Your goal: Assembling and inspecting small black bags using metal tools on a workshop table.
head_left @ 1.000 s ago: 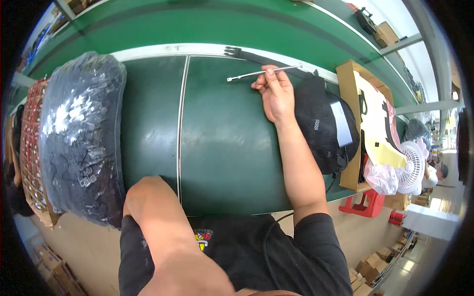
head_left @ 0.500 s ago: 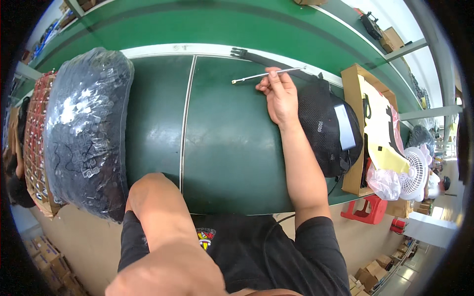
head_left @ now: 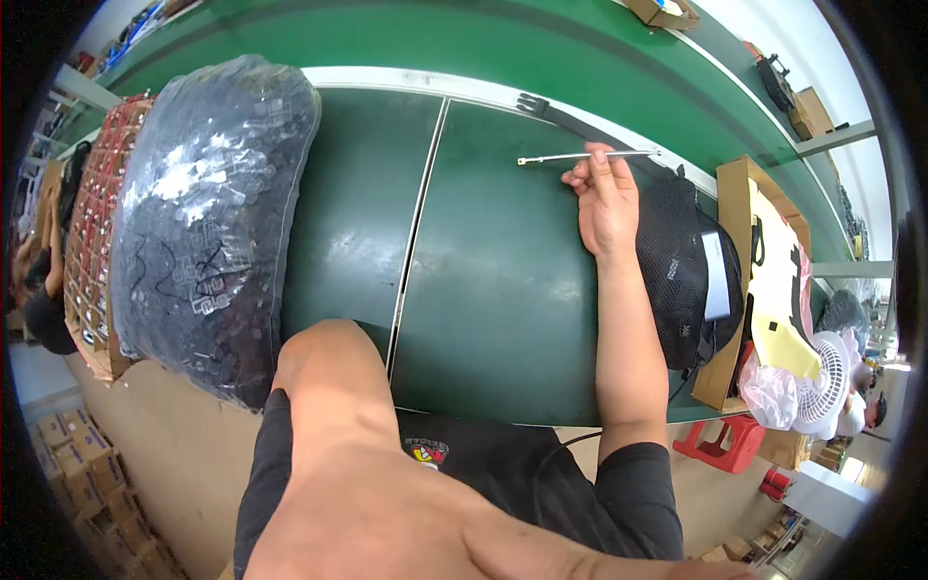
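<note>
My right hand (head_left: 609,208) is raised over the far right of the green table (head_left: 503,271). Its thumb and fingers pinch a thin silver metal rod (head_left: 556,158) with a small pale square tip at its left end. Just right of that wrist lies a black mesh bag (head_left: 667,246) with a pale flat rectangular block (head_left: 716,275) on it. A black strap with a buckle (head_left: 533,102) runs along the table's far edge. My left arm is bent back, bringing my left hand (head_left: 416,522) large and close to the camera at the lower edge; most of its fingers are cut off.
On the left stands a bulging clear plastic sack (head_left: 203,232) of dark parts, beside a red-netted carton (head_left: 97,232). To the right are an open cardboard box (head_left: 735,203) with yellow sheets, a white fan (head_left: 822,387) and a red stool (head_left: 720,445). Another person (head_left: 48,300) is at far left.
The view has shifted, so the table and its things sit farther right. My left hand extends farther right along the lower edge. The rod stays in my right hand, now nearly level.
</note>
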### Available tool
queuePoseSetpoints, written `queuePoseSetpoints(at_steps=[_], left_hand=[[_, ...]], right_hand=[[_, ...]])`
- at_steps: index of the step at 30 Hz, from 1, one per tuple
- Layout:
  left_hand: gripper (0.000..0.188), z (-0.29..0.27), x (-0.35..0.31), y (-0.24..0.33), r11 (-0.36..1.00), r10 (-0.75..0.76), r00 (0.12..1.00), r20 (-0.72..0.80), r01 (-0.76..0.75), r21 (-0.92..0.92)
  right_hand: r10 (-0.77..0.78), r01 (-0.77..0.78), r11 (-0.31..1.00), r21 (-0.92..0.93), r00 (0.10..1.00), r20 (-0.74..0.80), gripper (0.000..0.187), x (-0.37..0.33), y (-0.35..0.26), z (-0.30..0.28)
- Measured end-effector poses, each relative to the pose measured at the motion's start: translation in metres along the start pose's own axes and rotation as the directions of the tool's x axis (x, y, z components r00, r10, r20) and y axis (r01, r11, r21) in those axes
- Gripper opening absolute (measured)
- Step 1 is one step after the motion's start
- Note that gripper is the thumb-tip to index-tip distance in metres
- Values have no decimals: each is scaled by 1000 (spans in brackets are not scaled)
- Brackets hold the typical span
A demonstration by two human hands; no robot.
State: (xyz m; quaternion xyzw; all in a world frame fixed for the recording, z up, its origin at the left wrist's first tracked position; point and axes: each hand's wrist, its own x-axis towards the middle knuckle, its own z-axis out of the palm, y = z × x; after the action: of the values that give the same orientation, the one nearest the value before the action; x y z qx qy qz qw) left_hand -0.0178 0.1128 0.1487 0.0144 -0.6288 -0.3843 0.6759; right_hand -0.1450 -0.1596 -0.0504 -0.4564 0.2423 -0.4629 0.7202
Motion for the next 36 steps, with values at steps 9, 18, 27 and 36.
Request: queuePoseSetpoints(at_steps=[9, 18, 27, 36], left_hand=[[13, -15, 19, 22, 1000, 16, 1000, -5, -16, 13], [7, -94, 35, -79, 754, 373, 750, -547, 99, 650], [15, -131, -61, -211, 166, -102, 880, -464, 475, 864], [22, -136, -59, -218, 140, 55, 909, -414, 404, 904]], right_hand=[[-1, 0, 1000, 26, 1000, 20, 20, 0, -1, -3], [-11, 5, 999, -46, 993, -121, 23, 0, 2, -8], [-4, 4, 1000, -9, 1000, 28, 22, 4, 5, -12], [-4, 3, 1000, 2, 996, 84, 19, -6, 0, -6]])
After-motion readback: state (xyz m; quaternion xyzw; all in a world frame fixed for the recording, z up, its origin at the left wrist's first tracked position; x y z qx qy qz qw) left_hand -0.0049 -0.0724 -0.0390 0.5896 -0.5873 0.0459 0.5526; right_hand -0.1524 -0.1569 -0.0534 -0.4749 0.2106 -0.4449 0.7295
